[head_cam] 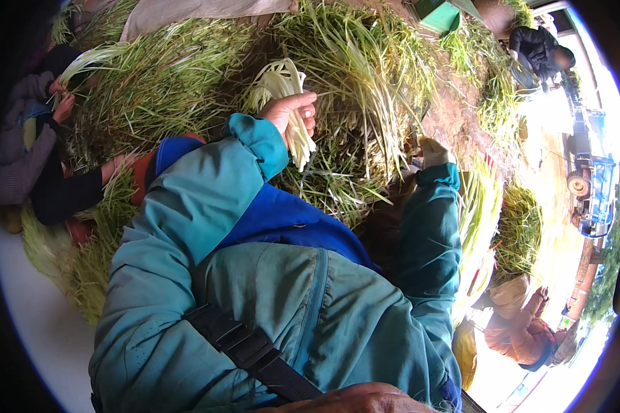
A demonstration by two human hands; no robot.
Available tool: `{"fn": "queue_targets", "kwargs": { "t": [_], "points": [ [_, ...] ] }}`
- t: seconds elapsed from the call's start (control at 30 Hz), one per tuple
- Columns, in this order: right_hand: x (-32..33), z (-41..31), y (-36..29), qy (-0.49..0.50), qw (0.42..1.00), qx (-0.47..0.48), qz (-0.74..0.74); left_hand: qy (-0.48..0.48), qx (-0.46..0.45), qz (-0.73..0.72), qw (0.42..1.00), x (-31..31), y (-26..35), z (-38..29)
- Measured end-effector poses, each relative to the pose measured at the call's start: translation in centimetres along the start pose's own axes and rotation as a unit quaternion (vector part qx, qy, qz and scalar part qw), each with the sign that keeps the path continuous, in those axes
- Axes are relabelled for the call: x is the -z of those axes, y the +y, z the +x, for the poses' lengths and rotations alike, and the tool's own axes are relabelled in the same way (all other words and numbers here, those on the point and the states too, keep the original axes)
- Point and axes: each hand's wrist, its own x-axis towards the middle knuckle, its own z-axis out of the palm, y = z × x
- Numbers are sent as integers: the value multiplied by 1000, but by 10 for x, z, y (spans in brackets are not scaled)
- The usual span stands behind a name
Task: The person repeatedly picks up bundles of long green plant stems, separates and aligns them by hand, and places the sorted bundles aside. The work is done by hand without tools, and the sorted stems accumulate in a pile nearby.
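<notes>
My left hand [290, 114], bare, grips a small bunch of pale leafy stalks [300, 142]. Their white ends point down and toward me, and limp leaves fold over at the top. Under and beyond it spreads a large heap of long green leaves [351, 67], which look like garlic chives. At the heap's right edge is my right hand [436, 153], in a whitish glove. A thin stalk reaches its fingertips, but whether the fingers hold it I cannot tell. A blue apron [294, 222] covers my lap.
At left, a seated person's hands [62, 100] hold leaves beside another heap [170, 77]. Bundled greens [478, 206] stand right of my arm. A green container [436, 15] is at the back. Two more people and a blue vehicle [597, 191] are at right.
</notes>
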Motion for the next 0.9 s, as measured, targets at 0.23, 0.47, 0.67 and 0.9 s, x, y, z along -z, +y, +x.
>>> {"fn": "queue_targets", "kwargs": {
  "t": [0.23, 0.47, 0.67, 0.9],
  "points": [
    [49, -61, -104, -43, 950, -27, 309, -21, -4, 25, 999, 0, -10, 3],
    [-16, -129, -120, -241, 919, -98, 297, 14, 55, 125, 991, -6, -22, -2],
    [-68, -142, -110, -296, 912, -103, 263, 23, 34, 124, 991, 8, -27, 6],
    [-70, -137, -107, -257, 936, -120, 207, 59, 19, 143, 988, -8, -28, -1]
  ]
}}
